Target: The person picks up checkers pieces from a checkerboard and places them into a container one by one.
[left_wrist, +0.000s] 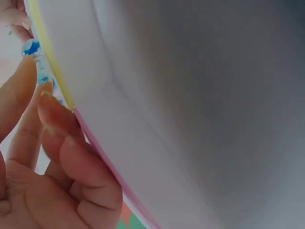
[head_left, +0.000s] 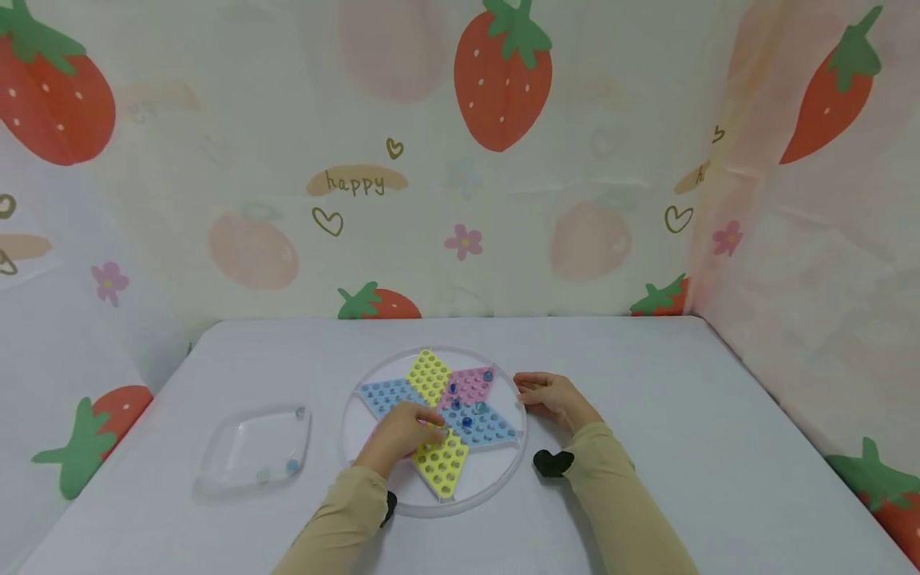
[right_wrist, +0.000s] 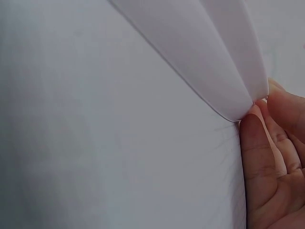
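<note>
A round Chinese checkers board [head_left: 492, 465] with a yellow, blue and pink star lies on the table. My left hand [head_left: 402, 431] is over the near middle of the star, thumb and forefinger pinching a clear blue marble [left_wrist: 42, 70] close to the holes. Behind it sits another blue-streaked marble [left_wrist: 30, 46]. Several marbles dot the right side of the star, among them a dark blue marble [head_left: 467, 422] and one marble [head_left: 488, 375] at the pink tip. At the board's right rim my right hand [head_left: 557, 399] rests on its side, extended fingers touching the rim.
To the left stands a clear plastic tray [head_left: 240, 447] with a few marbles in it, one a pale blue marble [head_left: 291, 466]. The white-covered table [head_left: 690, 447] ends at a strawberry-patterned cloth [head_left: 503, 263] behind and at both sides.
</note>
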A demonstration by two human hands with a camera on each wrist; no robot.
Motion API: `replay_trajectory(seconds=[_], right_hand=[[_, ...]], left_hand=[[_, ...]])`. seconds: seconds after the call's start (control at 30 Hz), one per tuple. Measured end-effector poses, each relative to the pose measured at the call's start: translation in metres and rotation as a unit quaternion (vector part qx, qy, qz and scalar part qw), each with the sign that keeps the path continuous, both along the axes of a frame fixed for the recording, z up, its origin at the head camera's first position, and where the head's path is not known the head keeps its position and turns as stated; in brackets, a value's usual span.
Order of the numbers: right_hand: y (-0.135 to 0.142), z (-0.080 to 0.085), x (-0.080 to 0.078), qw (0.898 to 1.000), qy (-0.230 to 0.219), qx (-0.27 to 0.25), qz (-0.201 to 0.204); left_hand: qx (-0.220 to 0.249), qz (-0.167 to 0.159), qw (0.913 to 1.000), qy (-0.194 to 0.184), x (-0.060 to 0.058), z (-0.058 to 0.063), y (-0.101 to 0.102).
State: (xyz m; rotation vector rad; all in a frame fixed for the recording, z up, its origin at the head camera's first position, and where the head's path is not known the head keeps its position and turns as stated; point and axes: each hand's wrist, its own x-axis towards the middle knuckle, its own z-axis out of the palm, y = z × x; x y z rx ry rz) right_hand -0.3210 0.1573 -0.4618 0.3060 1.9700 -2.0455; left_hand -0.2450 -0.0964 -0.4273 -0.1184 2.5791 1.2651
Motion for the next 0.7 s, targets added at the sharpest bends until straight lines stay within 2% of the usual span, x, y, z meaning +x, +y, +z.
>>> replay_trajectory(seconds=[0.3, 0.47, 0.6, 0.7], right_hand=[[0.0012, -0.0002, 0.0007, 1.000, 0.000, -0.001, 0.003], [0.0013, 0.0015, 0.0008, 1.000, 0.003, 0.001, 0.005], [0.0010, 0.0025, 0.0013, 1.000, 0.002, 0.001, 0.006], [0.0008, 0.0017, 0.0016, 1.000, 0.003, -0.001, 0.009]], left_hand=[[-0.019, 0.000, 0.9998, 0.001, 0.0013, 0.0003, 0.0037], [-0.010, -0.002, 0.9999, -0.004, 0.0010, 0.0022, 0.0045], [-0.001, 0.009, 0.9999, -0.013, 0.0002, 0.0048, 0.0027], [0.005, 0.008, 0.9999, -0.006, -0.0009, 0.0082, 0.0005]])
